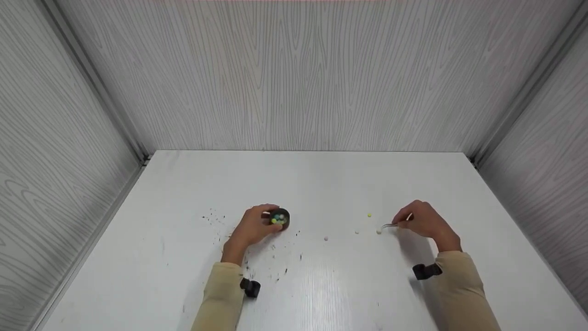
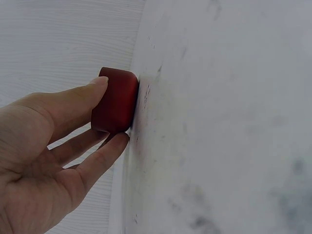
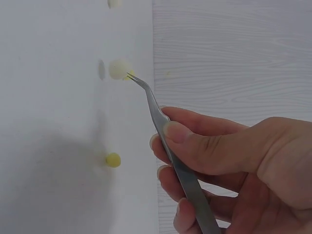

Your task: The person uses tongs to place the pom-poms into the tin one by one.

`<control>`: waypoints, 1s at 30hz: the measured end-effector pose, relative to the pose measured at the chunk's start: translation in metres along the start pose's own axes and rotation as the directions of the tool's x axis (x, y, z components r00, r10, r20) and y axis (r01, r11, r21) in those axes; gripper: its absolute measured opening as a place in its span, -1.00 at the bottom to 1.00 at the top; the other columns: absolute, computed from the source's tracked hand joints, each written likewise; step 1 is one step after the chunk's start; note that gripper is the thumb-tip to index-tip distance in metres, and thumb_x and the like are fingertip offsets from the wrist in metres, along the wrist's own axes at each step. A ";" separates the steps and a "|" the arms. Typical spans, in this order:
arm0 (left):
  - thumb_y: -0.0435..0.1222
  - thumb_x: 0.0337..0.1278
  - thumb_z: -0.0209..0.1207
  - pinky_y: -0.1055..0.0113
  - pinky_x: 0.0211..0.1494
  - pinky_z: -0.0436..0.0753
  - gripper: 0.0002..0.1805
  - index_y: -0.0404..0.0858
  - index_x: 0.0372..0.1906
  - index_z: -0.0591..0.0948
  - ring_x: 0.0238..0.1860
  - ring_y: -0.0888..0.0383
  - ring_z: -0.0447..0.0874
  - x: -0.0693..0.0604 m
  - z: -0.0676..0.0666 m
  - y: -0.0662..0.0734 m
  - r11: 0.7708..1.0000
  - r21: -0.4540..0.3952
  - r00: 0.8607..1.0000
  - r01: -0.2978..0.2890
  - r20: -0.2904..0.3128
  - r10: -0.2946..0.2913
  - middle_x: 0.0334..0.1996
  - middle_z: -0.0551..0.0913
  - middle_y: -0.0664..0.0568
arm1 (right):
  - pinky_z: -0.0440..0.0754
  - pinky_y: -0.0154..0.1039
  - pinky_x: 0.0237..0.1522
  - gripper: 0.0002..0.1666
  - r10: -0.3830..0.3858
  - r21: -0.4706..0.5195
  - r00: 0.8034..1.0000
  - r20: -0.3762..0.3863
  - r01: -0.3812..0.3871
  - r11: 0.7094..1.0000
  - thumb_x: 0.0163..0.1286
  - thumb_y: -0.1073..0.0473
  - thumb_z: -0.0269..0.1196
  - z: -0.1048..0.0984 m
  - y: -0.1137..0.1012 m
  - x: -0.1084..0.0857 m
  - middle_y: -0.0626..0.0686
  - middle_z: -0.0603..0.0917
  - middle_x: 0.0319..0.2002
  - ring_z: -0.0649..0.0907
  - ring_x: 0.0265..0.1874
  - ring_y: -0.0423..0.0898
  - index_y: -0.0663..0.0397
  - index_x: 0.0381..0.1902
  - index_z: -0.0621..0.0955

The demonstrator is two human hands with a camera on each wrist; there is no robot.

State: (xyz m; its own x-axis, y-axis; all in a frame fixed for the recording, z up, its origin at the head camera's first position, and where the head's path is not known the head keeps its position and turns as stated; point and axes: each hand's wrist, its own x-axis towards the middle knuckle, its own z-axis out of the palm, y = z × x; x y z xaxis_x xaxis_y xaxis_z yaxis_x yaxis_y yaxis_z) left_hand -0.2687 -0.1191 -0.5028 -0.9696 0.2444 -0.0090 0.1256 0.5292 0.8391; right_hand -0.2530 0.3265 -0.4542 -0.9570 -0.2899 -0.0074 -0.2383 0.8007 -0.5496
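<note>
My left hand (image 1: pixel 255 225) grips a small round cup (image 1: pixel 285 216) with several coloured balls in it; its outside looks red (image 2: pixel 117 100) in the left wrist view, thumb on one side and fingers on the other. Between thumb and fingers, my right hand (image 1: pixel 426 222) pinches bent-tip metal tweezers (image 3: pixel 187 178). Their tips are at a pale ball (image 3: pixel 117 69); whether they touch it I cannot tell. A yellow ball (image 3: pixel 113 160) lies nearby on the table.
Two other pale balls, one pinkish (image 1: pixel 326 238) and one whitish (image 1: pixel 357 232), lie between the hands on the white table (image 1: pixel 321 184). Dark specks are scattered around the left hand. Grey wood-patterned panels (image 1: pixel 294 73) stand at the back and both sides.
</note>
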 end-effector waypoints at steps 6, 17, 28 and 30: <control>-0.37 0.24 0.38 -0.10 0.38 0.58 -0.44 -0.25 0.35 0.57 0.30 -0.23 0.62 0.000 0.001 -0.001 1.000 -0.004 1.000 0.000 0.000 0.000 0.32 0.58 -0.23 | 0.56 -0.29 -0.32 -0.84 -0.045 -0.011 0.998 -0.038 0.044 0.999 0.32 0.43 0.35 -0.001 -0.001 0.001 0.20 0.83 -0.20 0.67 -0.32 -0.05 0.18 -0.25 0.84; -0.37 0.24 0.38 -0.11 0.36 0.59 -0.43 -0.23 0.36 0.57 0.30 -0.21 0.62 -0.002 0.000 0.001 1.000 -0.007 1.000 0.009 0.001 -0.009 0.31 0.59 -0.22 | 0.62 -0.23 -0.16 -0.83 -0.120 -0.018 0.988 -0.100 0.118 0.993 0.30 0.45 0.37 0.004 -0.017 0.010 0.17 0.84 -0.21 0.71 -0.21 0.07 0.18 -0.23 0.84; -0.36 0.24 0.38 -0.11 0.38 0.58 -0.43 -0.24 0.35 0.57 0.30 -0.21 0.63 -0.002 0.001 0.003 1.000 -0.003 1.000 0.014 -0.009 -0.014 0.31 0.59 -0.22 | 0.58 -0.20 -0.15 -0.81 -0.145 -0.001 0.983 -0.109 0.146 0.989 0.30 0.46 0.36 0.019 -0.048 0.032 0.16 0.84 -0.21 0.67 -0.22 0.03 0.17 -0.24 0.84; -0.37 0.24 0.38 -0.11 0.37 0.59 -0.44 -0.24 0.35 0.57 0.29 -0.21 0.63 -0.002 0.001 0.003 1.000 -0.009 1.000 0.007 -0.010 -0.007 0.31 0.59 -0.22 | 0.57 -0.20 -0.15 -0.81 -0.151 -0.001 0.983 -0.108 0.151 0.988 0.30 0.46 0.37 0.022 -0.054 0.036 0.15 0.84 -0.22 0.67 -0.22 0.02 0.16 -0.24 0.84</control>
State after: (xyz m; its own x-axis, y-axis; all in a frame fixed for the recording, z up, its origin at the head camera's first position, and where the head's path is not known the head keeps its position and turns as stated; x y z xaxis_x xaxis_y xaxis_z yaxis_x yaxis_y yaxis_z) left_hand -0.2662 -0.1171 -0.5006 -0.9725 0.2326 -0.0090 0.1174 0.5238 0.8437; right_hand -0.2711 0.2612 -0.4438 -0.9224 -0.3489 0.1655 -0.3806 0.7481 -0.5436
